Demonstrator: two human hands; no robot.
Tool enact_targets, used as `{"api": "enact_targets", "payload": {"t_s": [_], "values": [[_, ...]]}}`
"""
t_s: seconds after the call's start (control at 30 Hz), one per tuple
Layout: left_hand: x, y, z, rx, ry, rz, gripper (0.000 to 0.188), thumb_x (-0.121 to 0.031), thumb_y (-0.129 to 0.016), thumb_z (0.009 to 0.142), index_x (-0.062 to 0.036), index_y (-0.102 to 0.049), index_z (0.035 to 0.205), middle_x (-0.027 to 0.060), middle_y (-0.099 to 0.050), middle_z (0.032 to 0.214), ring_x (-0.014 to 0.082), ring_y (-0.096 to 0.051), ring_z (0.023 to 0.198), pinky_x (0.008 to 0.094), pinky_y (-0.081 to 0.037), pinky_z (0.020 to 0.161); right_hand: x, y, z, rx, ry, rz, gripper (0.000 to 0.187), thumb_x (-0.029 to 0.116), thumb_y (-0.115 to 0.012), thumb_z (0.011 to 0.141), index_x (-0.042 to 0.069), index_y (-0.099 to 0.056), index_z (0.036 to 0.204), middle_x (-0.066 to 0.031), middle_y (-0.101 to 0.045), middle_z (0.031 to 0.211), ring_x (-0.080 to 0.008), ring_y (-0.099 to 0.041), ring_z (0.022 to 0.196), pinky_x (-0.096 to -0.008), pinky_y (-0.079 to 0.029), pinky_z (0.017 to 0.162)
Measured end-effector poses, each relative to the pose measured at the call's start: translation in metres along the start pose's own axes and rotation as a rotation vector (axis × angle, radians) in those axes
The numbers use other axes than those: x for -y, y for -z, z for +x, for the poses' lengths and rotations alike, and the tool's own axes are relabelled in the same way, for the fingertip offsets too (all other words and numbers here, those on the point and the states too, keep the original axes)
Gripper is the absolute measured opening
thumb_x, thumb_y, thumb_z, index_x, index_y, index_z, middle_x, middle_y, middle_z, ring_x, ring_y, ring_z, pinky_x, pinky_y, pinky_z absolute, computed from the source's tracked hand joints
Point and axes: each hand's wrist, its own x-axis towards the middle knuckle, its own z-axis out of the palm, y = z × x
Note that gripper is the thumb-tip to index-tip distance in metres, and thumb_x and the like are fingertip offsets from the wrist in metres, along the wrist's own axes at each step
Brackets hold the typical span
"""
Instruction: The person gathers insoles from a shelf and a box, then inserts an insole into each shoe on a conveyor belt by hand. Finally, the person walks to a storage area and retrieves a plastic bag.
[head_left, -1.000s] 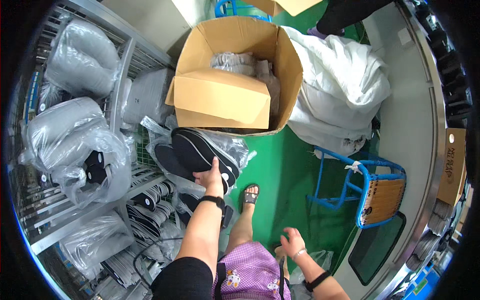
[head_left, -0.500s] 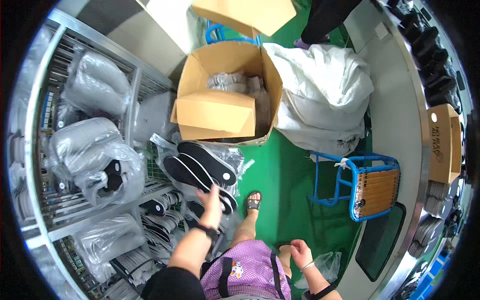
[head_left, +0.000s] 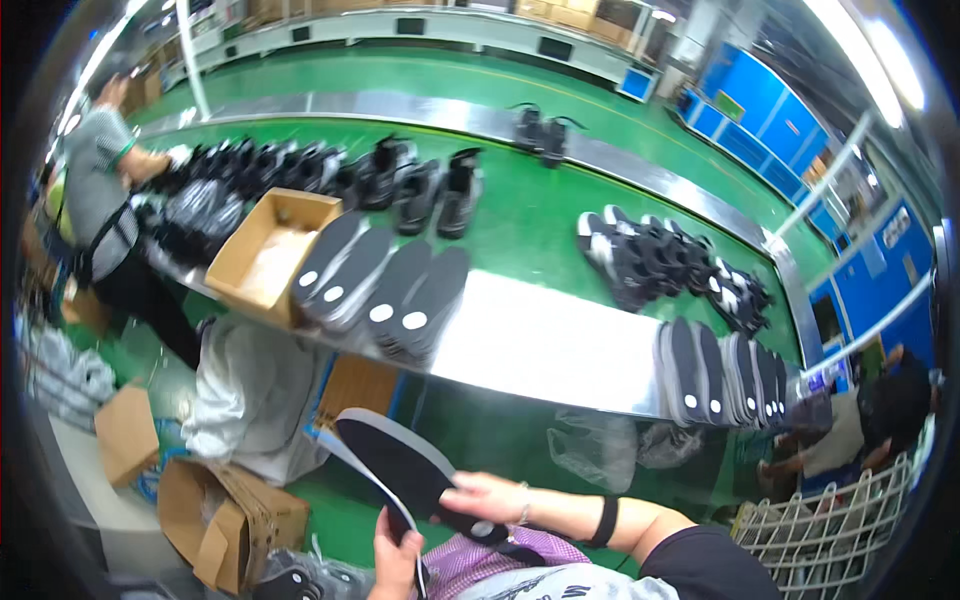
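Observation:
Low in front of my body, both hands hold black shoe insoles with pale edges. My right hand (head_left: 487, 497) grips one insole (head_left: 395, 450) near its heel end, thumb on the dark face, partly covering a white round mark. My left hand (head_left: 395, 555), closed on a second insole (head_left: 372, 478), holds it nearly edge-on beside the first. The two insoles lie close together; whether they touch, I cannot tell. Ahead on the bench stand stacks of similar dark insoles (head_left: 420, 290) with white round marks, and more insole stacks (head_left: 690, 370) sit toward its right end.
An open cardboard box (head_left: 270, 245) and a row of black shoes (head_left: 455, 195) stand on the metal bench (head_left: 560, 340). Black-and-white shoes (head_left: 640, 260) are farther right. A co-worker (head_left: 110, 200) stands at left. Below are a floor carton (head_left: 240, 520), white sacks (head_left: 250, 400) and a wire cage (head_left: 830, 530).
My view has swung up from the floor bags and rack to the bench. My left hand, earlier reaching at bagged insoles, now holds an insole. My right hand, earlier empty, holds one too.

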Motion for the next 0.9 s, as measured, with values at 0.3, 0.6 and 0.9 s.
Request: {"api": "enact_targets", "payload": {"t_s": [0.3, 0.6, 0.9], "values": [[-0.03, -0.205, 0.097, 0.294, 0.062, 0.07, 0.023, -0.005, -0.047, 0.084, 0.0, -0.038, 0.103, 0.0086, -0.049, 0.1, 0.0134, -0.048, 0.091, 0.027, -0.038, 0.083, -0.106, 0.276, -0.139, -1.112, -0.135, 0.026, 0.037, 0.021, -0.06, 0.076, -0.005, -0.051, 0.1, -0.0091, -0.06, 0.082, -0.0178, -0.058, 0.065, -0.0286, -0.048, 0.058], [0.011, -0.299, 0.191, 0.549, -0.03, 0.564, 0.026, -0.009, -0.051, 0.08, 0.0009, -0.038, 0.1, 0.0129, -0.054, 0.088, 0.0196, -0.054, 0.077, 0.029, -0.045, 0.067, -0.06, 0.251, -0.13, -1.175, 0.102, -0.077, 0.049, 0.027, -0.07, 0.065, 0.004, -0.044, 0.101, -0.0129, -0.048, 0.098, -0.0246, -0.047, 0.095, -0.0333, -0.038, 0.081], [0.044, -0.376, 0.318, 1.299, -0.002, 0.725, 0.041, -0.024, -0.061, 0.075, -0.0022, -0.047, 0.106, 0.0074, -0.054, 0.089, 0.0155, -0.053, 0.074, 0.0287, -0.045, 0.062, 0.014, 0.325, -0.136, -1.416, 0.001, -0.352, 0.048, 0.025, -0.069, 0.065, 0.003, -0.042, 0.099, -0.0111, -0.047, 0.09, -0.0212, -0.047, 0.087, -0.0305, -0.039, 0.078]]}}
